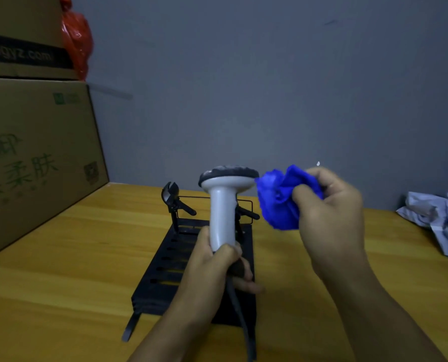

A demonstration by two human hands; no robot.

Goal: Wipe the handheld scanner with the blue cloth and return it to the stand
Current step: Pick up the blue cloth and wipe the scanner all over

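My left hand [215,262] grips the lower handle of the white handheld scanner [222,205], holding it upright above the black stand [170,273]. The scanner's dark-rimmed head points up and its grey cable hangs down toward me. My right hand [330,212] holds the bunched blue cloth [280,199] against the right edge of the scanner's head. The stand is a black slotted rack on the wooden table, with a black clamp arm [172,199] rising at its far left.
Two stacked cardboard boxes [32,152] stand at the left, with a red plastic bag [76,40] behind them. A crumpled grey-white cloth [437,218] lies at the right edge of the wooden table [61,270]. A grey wall is behind.
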